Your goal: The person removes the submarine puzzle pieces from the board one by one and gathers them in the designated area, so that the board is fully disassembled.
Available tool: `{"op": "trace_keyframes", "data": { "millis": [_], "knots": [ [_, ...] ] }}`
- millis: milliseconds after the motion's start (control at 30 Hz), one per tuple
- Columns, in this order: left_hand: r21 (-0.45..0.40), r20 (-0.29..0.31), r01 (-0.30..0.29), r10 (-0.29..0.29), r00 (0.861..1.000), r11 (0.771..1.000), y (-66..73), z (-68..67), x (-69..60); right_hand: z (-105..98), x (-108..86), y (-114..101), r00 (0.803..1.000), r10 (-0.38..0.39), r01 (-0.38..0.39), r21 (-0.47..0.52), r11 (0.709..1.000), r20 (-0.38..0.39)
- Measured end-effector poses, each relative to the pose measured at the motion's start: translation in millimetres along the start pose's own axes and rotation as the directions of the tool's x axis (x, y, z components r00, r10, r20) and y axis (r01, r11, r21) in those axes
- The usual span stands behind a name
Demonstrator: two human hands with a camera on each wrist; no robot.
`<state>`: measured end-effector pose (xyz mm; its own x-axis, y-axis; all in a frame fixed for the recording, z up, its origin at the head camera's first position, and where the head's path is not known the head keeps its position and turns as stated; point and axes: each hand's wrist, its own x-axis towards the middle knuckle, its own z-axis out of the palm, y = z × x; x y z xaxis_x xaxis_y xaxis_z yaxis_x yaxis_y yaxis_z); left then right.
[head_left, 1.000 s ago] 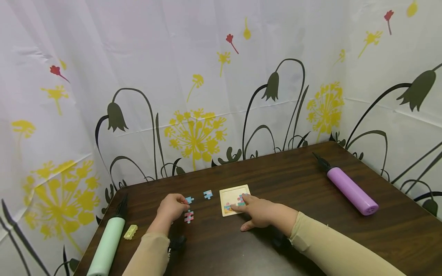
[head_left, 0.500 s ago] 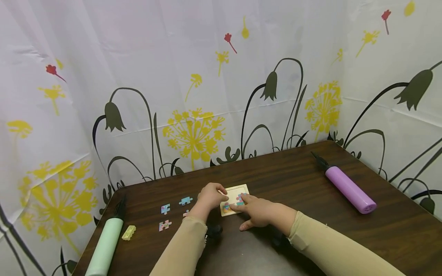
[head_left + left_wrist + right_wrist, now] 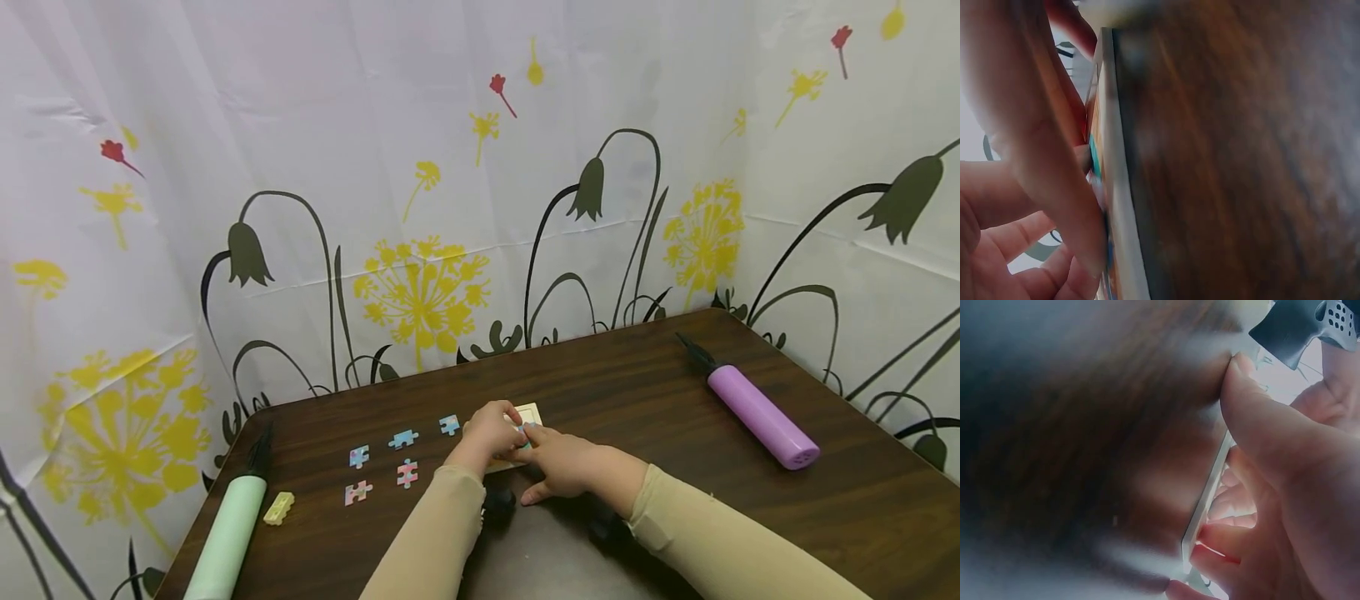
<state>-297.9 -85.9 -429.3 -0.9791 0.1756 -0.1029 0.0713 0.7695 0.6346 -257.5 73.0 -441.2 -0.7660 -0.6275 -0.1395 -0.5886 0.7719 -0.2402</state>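
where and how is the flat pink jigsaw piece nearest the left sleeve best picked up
Probably by two opposite edges, pinched from above with the left hand: the thin pink jigsaw piece lies flat on the dark brown wood-grain table, its knobbed outline uncovered.

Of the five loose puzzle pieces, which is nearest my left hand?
The blue piece at the right end of the back row, just beside your left hand; the other four pieces lie farther left.

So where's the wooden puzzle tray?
In the head view, the wooden puzzle tray lies on the table, right of the loose puzzle pieces, partly hidden by both hands.
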Motion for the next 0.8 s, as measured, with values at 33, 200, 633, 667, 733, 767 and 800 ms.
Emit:
{"op": "trace_keyframes", "data": {
  "millis": [33,200,633,667,733,767,800],
  "knots": [
    [-0.003,0.002,0.003,-0.003,1.0,1.0,0.6,0.3,0.2,0.1,-0.4,-0.1,1.0,0.002,-0.002,0.004,1.0,-0.002],
    [-0.007,0.007,0.02,-0.02,1.0,1.0,2.8,1.0,0.7,-0.9,-3.9,-0.5,1.0,0.006,-0.006,0.046,0.999,-0.002],
    [0.014,-0.006,0.008,-0.008,1.0,1.0,-1.2,4.3,2.5,2.8,-2.8,-3.1,0.999,0.037,-0.036,0.045,0.998,-0.021],
    [0.01,-0.008,0.007,-0.007,1.0,1.0,-1.3,4.5,2.6,2.6,-2.6,-3.2,0.999,0.04,-0.039,0.041,0.998,-0.019],
    [0.001,-0.013,0.008,-0.008,1.0,1.0,-1.4,4.8,3.1,2.5,-2.3,-3.5,0.999,0.046,-0.046,0.032,0.998,-0.014],
    [-0.005,-0.017,0.008,-0.008,1.0,1.0,-1.4,5.0,3.4,2.4,-2.2,-3.5,0.999,0.049,-0.049,0.028,0.998,-0.013],
    [-0.013,-0.022,0.011,-0.012,1.0,1.0,-1.3,5.2,3.6,2.2,-2.0,-3.5,0.999,0.05,-0.049,0.023,0.999,-0.012]
  ]
}}
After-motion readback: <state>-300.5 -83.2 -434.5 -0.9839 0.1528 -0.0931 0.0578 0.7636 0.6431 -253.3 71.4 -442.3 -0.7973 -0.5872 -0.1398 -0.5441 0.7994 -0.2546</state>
